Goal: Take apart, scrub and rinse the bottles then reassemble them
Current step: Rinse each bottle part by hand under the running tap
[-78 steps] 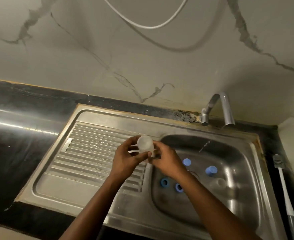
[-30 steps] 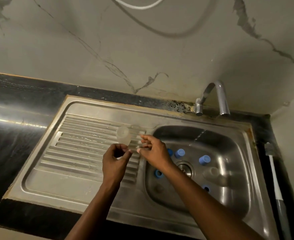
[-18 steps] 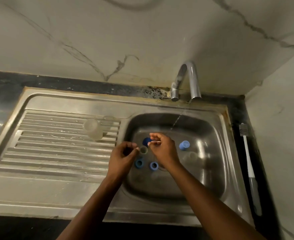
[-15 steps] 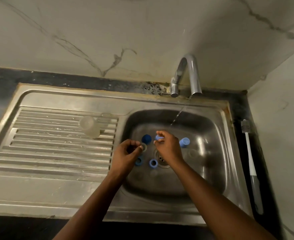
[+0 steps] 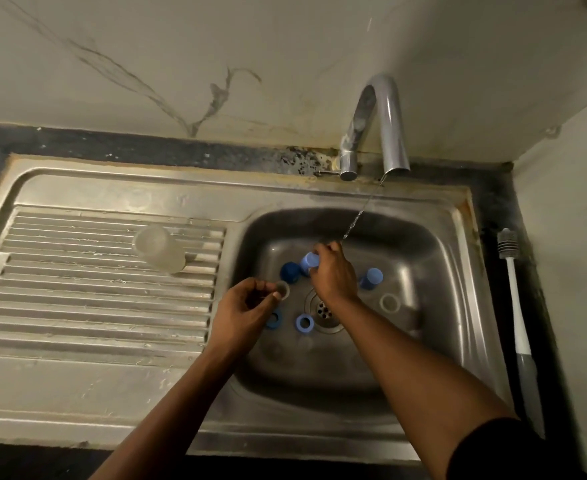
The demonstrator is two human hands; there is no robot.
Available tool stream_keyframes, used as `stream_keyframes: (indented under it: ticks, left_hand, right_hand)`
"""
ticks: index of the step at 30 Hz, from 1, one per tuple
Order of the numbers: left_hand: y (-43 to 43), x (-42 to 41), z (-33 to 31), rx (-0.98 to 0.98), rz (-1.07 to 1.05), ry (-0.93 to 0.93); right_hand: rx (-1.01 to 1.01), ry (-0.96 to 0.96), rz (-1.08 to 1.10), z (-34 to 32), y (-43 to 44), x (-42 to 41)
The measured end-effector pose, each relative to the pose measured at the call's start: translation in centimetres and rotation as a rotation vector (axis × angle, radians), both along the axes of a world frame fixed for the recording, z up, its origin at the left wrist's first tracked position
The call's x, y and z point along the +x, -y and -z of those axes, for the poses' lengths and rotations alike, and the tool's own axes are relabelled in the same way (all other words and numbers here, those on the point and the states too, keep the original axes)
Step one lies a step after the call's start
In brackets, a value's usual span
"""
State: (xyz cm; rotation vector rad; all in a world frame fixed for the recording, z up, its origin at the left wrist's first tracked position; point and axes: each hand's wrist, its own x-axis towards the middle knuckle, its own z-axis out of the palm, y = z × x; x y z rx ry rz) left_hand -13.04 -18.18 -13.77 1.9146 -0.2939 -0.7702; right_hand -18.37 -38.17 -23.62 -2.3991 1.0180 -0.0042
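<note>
While a thin stream of water [image 5: 358, 216] runs from the tap [image 5: 378, 123] behind the drain [image 5: 325, 311], the right hand [image 5: 333, 275] reaches in just behind the drain, its fingers curled round a light blue cap [image 5: 310, 261]. Just left of the drain, the left hand [image 5: 247, 306] pinches a small clear ring [image 5: 282, 289] between thumb and forefinger, the other fingers loosely bent. A dark blue cap [image 5: 290, 271] stands behind and left of the drain, close beside the held cap. Two blue rings [image 5: 305, 323] lie just left of the drain, one partly under the left hand. Right of the drain sit another blue cap [image 5: 371, 278] and a clear round piece [image 5: 389, 303]. Well left of the drain, the clear bottle [image 5: 159, 249] rests on the ribbed drainboard [image 5: 77, 289]; well right of it, a brush [image 5: 515, 306] lies on the counter
</note>
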Motion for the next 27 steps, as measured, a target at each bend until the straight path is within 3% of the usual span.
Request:
stream_keyframes:
  ticks: [3,8,12,18,22,27]
  left_hand:
    - [0.2,0.0,-0.3,0.005,0.011,0.003]
    - [1.0,0.0,-0.9,-0.022,0.017,-0.011]
    - [2.6,0.0,-1.7,-0.058,0.042,-0.026]
    - [5.9,-0.1,-3.3,-0.055,0.119,-0.007]
    - [8.4,0.5,-5.3,-0.122,0.163,0.049]
    - [11.2,1.3,-7.3,-0.226,0.193,0.062]
  right_hand:
    - [0.046,0.041,0.018,-0.1,0.3,-0.4]
    - [0.234,0.146,0.247,-1.6,0.4,-2.4]
    - [0.207,0.238,0.319,-5.0,1.3,-3.7]
    - [0.231,0.459,0.273,-10.6,3.1,-3.5]
    - [0.185,0.496,0.244,-13.6,4.4,-3.0]
    - [0.271,0.560,0.265,-16.0,5.5,-3.2]
